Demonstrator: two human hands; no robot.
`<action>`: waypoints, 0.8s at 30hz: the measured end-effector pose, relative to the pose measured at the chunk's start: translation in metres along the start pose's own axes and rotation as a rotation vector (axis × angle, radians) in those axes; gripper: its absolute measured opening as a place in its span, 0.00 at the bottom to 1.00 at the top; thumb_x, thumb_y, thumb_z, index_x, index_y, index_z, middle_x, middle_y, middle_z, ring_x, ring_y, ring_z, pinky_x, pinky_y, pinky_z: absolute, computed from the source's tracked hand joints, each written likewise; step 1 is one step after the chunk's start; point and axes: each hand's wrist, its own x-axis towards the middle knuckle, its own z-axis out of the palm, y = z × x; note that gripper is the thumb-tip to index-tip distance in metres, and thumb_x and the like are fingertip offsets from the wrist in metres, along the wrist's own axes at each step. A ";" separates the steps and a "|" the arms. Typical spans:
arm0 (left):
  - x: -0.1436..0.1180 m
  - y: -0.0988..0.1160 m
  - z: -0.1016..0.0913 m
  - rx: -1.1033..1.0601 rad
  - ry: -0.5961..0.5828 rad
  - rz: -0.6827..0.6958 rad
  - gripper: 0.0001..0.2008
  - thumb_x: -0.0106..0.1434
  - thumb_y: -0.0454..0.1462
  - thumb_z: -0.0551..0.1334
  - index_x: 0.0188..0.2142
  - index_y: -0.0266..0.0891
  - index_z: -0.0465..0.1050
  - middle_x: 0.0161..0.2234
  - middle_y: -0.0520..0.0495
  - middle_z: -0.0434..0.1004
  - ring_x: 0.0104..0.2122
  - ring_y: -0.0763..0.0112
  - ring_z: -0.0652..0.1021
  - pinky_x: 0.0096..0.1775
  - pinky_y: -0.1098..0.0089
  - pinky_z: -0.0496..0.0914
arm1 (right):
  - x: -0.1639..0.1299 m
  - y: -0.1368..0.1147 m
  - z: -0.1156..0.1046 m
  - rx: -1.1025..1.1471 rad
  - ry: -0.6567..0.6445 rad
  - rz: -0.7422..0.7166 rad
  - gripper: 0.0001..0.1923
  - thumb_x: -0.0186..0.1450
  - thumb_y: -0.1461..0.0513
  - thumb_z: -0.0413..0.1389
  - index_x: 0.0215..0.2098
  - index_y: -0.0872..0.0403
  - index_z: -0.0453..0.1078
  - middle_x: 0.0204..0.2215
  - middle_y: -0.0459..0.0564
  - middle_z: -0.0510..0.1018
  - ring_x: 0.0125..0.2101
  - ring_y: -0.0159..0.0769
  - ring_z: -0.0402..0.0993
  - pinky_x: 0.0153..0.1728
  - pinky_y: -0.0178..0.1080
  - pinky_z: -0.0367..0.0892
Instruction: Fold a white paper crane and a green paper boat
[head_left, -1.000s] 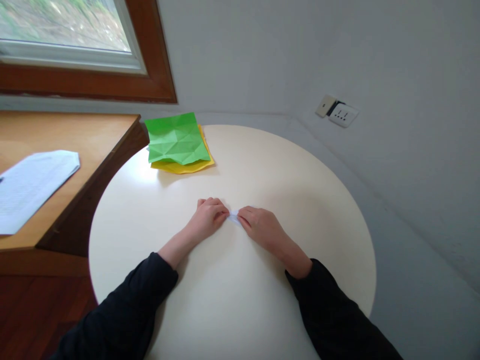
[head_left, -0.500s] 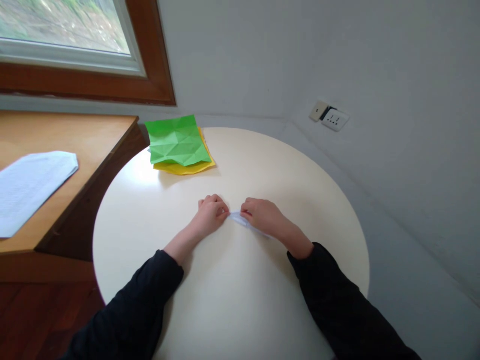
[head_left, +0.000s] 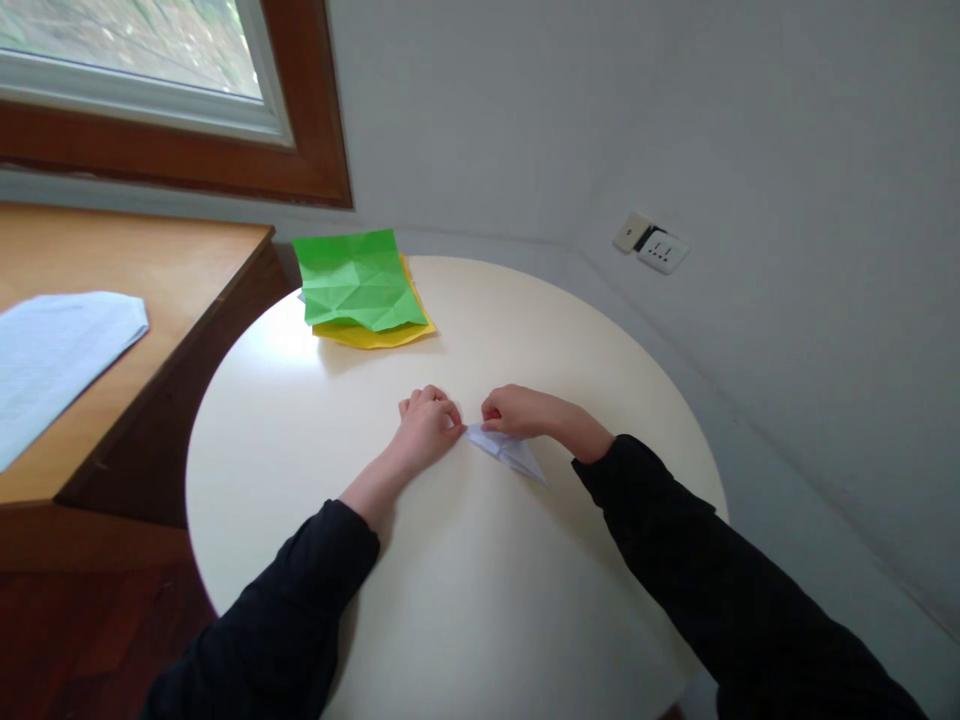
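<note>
A small piece of folded white paper (head_left: 511, 453), narrow and pointed toward the lower right, lies near the middle of the round table. At its left tip, my left hand (head_left: 431, 425) pinches the paper between thumb and forefinger, its other fingers curled. Over the paper's upper edge sits my right hand (head_left: 517, 411), closed, with the fingertips pressed on the paper. Part of the paper is hidden beneath the right hand.
Creased green paper (head_left: 356, 280) rests on yellow paper (head_left: 375, 338) at the back left of the white round table (head_left: 435, 610). A wooden desk (head_left: 202, 245) on the left bears folded white paper (head_left: 67, 350). Behind are a wall, a window and a socket (head_left: 663, 251).
My right hand and forearm have shifted slightly up, uncovering more of the folded paper. The left hand keeps its pinch at the tip. The camera view has moved a little.
</note>
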 end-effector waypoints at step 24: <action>-0.027 0.027 -0.002 0.188 0.132 0.360 0.15 0.60 0.27 0.51 0.40 0.34 0.73 0.42 0.39 0.77 0.43 0.63 0.75 0.49 0.60 0.67 | 0.006 0.005 0.001 0.017 -0.031 -0.012 0.11 0.60 0.63 0.51 0.28 0.60 0.75 0.22 0.47 0.73 0.21 0.28 0.59 0.22 0.32 0.51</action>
